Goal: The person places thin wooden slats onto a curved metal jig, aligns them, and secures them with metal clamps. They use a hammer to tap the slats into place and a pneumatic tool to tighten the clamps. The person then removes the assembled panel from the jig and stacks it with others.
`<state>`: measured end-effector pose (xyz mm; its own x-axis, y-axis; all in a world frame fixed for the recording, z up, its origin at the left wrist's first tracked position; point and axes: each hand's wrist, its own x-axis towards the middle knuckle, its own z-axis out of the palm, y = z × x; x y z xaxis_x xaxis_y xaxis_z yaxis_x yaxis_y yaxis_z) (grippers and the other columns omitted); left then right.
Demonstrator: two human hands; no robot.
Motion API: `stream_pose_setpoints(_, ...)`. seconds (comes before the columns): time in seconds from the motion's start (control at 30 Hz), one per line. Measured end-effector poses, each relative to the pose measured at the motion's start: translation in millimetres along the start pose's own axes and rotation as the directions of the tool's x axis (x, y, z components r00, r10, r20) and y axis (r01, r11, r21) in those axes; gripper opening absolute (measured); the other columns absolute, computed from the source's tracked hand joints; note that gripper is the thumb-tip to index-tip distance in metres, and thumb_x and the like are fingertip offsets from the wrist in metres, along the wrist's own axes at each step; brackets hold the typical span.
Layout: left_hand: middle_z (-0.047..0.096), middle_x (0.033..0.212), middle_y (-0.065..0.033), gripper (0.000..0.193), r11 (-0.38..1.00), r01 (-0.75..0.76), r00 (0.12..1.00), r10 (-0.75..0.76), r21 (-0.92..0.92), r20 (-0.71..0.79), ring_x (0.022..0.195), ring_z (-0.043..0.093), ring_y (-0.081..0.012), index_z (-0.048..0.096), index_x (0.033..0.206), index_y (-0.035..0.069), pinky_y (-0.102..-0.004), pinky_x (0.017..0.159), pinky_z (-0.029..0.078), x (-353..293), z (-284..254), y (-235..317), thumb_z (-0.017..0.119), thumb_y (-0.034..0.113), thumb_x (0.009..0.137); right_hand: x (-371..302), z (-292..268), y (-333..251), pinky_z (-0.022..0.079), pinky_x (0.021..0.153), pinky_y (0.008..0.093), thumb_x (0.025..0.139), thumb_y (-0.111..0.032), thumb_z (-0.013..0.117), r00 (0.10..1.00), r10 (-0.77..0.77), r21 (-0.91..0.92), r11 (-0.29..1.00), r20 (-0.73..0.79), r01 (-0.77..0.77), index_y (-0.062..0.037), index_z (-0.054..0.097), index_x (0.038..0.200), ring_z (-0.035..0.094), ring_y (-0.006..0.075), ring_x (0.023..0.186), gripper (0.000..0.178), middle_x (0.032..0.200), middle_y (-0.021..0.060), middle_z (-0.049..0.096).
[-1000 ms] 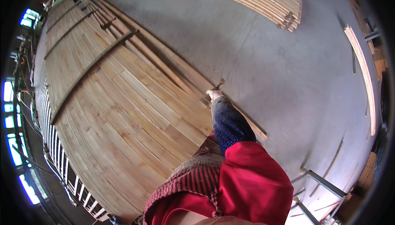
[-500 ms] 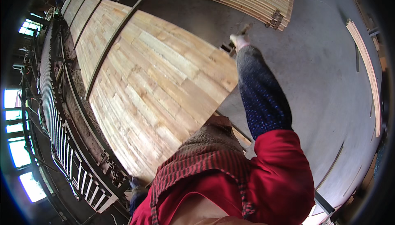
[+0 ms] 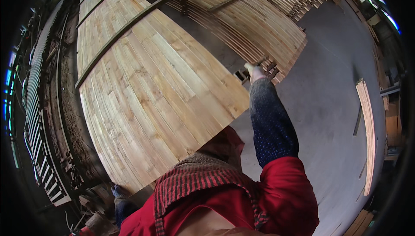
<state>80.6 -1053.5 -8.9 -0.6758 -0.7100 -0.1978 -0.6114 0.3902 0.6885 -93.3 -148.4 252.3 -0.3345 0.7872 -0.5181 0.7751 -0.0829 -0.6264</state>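
Note:
A long wooden panel (image 3: 160, 89) of pale joined strips stretches away in front of me, its near end close to my waist. My right hand (image 3: 256, 72) is closed beyond the panel's right edge. A short, brownish piece (image 3: 262, 60) sticks up from its fist, too small to name. Beside that hand, next to the panel's edge, is a dark, metal-looking block (image 3: 242, 76). Low on the left, my left hand (image 3: 119, 191), in a dark glove, is at the panel's near left corner, its fingers bent at the edge and partly hidden.
A wooden bar (image 3: 123, 39) lies across the panel. Further right, a stack of similar panels (image 3: 242, 11) has a bar on top. Long pale strips (image 3: 366, 136) lie on the grey floor (image 3: 320, 119) at right. A slatted rack (image 3: 47, 175) runs along the left.
My view has tilted up and shifted, bringing more of the stacked panels into sight. My right hand stays closed beside the panel's edge, and my left hand stays at its near left corner.

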Motion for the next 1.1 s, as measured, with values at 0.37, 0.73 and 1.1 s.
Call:
stream_pose_setpoints(0.37,0.061,0.084,-0.0093,0.034,0.995,0.037,0.999,-0.037,0.097,0.005,0.069,0.055,-0.0169,0.057,0.126,0.006,-0.0306,0.063,0.047,-3,-76,113,0.052,0.021,0.096,151,33,84,0.052,0.082,0.0451,0.077,-0.044,0.078,0.988,0.149,0.287,0.948,-0.029,-0.134,-0.0019,0.056,0.127,0.064,0.0285,0.095,0.069,0.114,0.0149,0.065)
stream_pose_setpoints(0.73,0.048,0.072,0.0001,0.030,0.976,0.061,0.983,-0.095,-0.209,-0.157,0.060,0.042,-0.0110,0.056,0.124,0.015,-0.0287,0.051,0.038,62,-295,163,0.051,0.011,0.095,44,161,68,0.052,0.079,0.0429,0.083,-0.022,0.071,0.942,0.274,0.452,0.827,0.195,-0.334,-0.0063,0.065,0.111,0.065,0.0226,0.091,0.032,0.108,0.0074,0.067)
stream_pose_setpoints(1.1,0.052,0.070,-0.0029,0.013,0.998,0.050,0.999,-0.050,0.044,0.004,0.062,0.047,-0.0116,0.054,0.101,0.007,-0.0300,0.052,0.041,54,-231,61,0.050,0.013,0.090,88,172,100,0.053,0.071,0.0495,0.085,-0.037,0.068,0.945,0.291,0.016,0.955,0.151,-0.297,-0.0033,0.063,0.115,0.065,0.0301,0.085,0.045,0.106,0.0172,0.067)
